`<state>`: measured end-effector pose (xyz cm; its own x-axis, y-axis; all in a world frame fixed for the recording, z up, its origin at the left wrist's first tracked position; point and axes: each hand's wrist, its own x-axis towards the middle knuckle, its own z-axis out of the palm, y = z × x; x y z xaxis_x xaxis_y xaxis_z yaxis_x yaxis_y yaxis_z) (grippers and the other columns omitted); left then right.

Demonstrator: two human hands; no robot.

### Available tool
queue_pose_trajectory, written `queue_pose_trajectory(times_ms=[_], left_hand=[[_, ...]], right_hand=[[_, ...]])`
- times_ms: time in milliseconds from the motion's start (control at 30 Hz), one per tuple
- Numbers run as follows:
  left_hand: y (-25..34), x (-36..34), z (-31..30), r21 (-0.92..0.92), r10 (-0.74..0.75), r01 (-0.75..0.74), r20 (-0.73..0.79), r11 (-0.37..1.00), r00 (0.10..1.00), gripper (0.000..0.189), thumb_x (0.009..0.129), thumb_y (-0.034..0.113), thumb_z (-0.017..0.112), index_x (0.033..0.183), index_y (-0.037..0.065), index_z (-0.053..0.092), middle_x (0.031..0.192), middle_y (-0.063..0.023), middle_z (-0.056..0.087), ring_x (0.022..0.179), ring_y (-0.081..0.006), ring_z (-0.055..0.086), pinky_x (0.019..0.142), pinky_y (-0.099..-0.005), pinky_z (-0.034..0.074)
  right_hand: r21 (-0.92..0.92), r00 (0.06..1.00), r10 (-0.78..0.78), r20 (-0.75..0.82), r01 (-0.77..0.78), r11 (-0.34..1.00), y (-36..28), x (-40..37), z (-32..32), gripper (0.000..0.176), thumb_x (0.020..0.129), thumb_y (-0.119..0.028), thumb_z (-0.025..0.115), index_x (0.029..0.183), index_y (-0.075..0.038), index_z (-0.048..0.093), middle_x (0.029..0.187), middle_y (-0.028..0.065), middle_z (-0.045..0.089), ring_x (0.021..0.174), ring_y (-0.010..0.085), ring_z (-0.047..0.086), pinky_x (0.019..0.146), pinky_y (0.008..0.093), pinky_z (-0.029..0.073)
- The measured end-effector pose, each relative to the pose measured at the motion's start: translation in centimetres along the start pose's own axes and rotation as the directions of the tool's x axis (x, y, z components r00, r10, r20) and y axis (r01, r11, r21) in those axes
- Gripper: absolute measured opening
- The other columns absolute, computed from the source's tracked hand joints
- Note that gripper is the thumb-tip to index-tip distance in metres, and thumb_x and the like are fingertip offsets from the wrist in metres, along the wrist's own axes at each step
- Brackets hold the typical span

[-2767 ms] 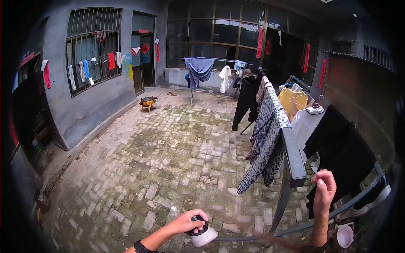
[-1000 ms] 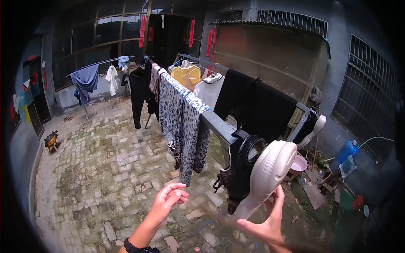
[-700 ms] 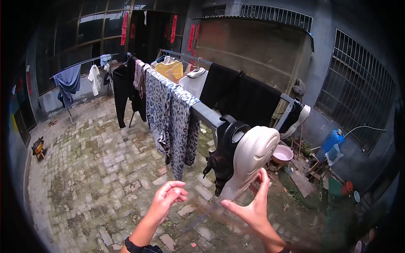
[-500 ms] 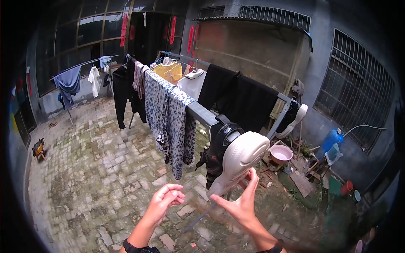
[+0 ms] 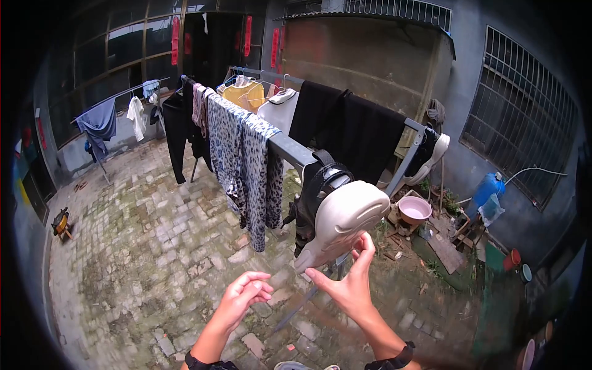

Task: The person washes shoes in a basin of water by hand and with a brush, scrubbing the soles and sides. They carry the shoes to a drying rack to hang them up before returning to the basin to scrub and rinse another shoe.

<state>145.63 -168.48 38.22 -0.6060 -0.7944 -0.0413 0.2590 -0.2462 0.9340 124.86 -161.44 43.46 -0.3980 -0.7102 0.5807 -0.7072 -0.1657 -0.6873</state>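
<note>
A black shoe or sandal with a thick pale sole [image 5: 348, 216] hangs by its strap opening on the near end of the grey metal rack rail [image 5: 293, 150], its sole turned toward me. My right hand [image 5: 348, 280] is just below it, thumb and fingers spread apart. The thumb tip meets the lower tip of the sole in this view, and the fingertips are right at its right edge. To the left, my left hand [image 5: 243, 299] floats over the brick paving with loosely bent fingers and nothing in it. Blue-white leopard-print trousers [image 5: 246, 166] drape over the rail beside the shoe.
Black cloth [image 5: 364, 132] covers the parallel rail, and a second shoe [image 5: 428, 157] hangs at its end. A pink basin [image 5: 414, 209], a blue water jug [image 5: 489, 188] and scattered boards lie to the right. Another clothes rail [image 5: 120, 95] stands by the far wall.
The view has shifted slightly, and the shoe appears a little lower and further left. My right hand stays at its sole; my left hand keeps its loose pose, empty.
</note>
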Motion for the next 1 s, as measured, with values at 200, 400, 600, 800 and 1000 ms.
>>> queue_pose_trajectory(times_ms=[200,400,600,800,1000], left_hand=[[-0.3,-0.2,0.1,-0.004,-0.039,0.039,0.034,0.999,0.999,0.028,0.091,0.016,0.047,0.114,-0.001,0.048,0.095,-0.0096,0.057,0.083,-0.0140,0.057,0.076,-0.0278,0.047],[-4.7,0.8,-1.1,0.087,-0.175,0.165,0.134,0.983,0.975,0.027,0.092,0.016,0.045,0.115,0.001,0.046,0.096,-0.0098,0.057,0.082,-0.0161,0.058,0.073,-0.0307,0.050],[-13.3,2.1,1.3,0.375,-0.485,0.383,0.232,0.844,0.843,0.031,0.092,0.019,0.044,0.118,0.002,0.045,0.101,-0.0093,0.056,0.087,-0.0161,0.057,0.076,-0.0287,0.050],[-18.1,4.5,6.4,0.457,-0.589,0.485,0.112,0.746,0.800,0.025,0.092,0.016,0.044,0.114,0.006,0.049,0.098,-0.0076,0.057,0.083,-0.0144,0.057,0.071,-0.0271,0.050],[-26.4,9.6,15.8,0.680,-0.712,0.491,0.065,0.544,0.699,0.023,0.090,0.020,0.048,0.111,0.010,0.052,0.099,-0.0037,0.056,0.085,-0.0137,0.056,0.068,-0.0285,0.049]], right_hand=[[0.020,1.000,-0.011,0.004,0.010,1.000,-0.6,0.0,-1.0,0.104,0.058,-0.034,0.082,0.131,0.000,0.016,0.124,0.0171,0.028,0.117,0.0292,0.031,0.098,0.0426,0.029],[-0.213,0.983,0.157,0.093,-0.135,0.968,5.5,-3.0,-5.8,0.081,0.066,-0.038,0.075,0.128,-0.007,0.032,0.124,0.0171,0.030,0.118,0.0328,0.031,0.099,0.0422,0.028],[-0.134,0.887,0.461,0.026,-0.454,0.881,17.5,-10.3,-10.3,0.053,0.074,-0.035,0.068,0.115,-0.008,0.049,0.118,0.0153,0.039,0.115,0.0302,0.036,0.096,0.0395,0.032],[-0.013,0.652,0.753,-0.087,-0.756,0.654,25.3,-18.8,-19.0,0.039,0.079,-0.034,0.064,0.108,-0.009,0.056,0.111,0.0147,0.049,0.105,0.0268,0.046,0.088,0.0342,0.040],[0.427,0.267,0.910,-0.318,-0.816,0.389,31.6,-34.0,-29.2,0.030,0.083,-0.028,0.059,0.106,-0.009,0.058,0.093,0.0031,0.061,0.087,0.0146,0.055,0.076,0.0287,0.043]])
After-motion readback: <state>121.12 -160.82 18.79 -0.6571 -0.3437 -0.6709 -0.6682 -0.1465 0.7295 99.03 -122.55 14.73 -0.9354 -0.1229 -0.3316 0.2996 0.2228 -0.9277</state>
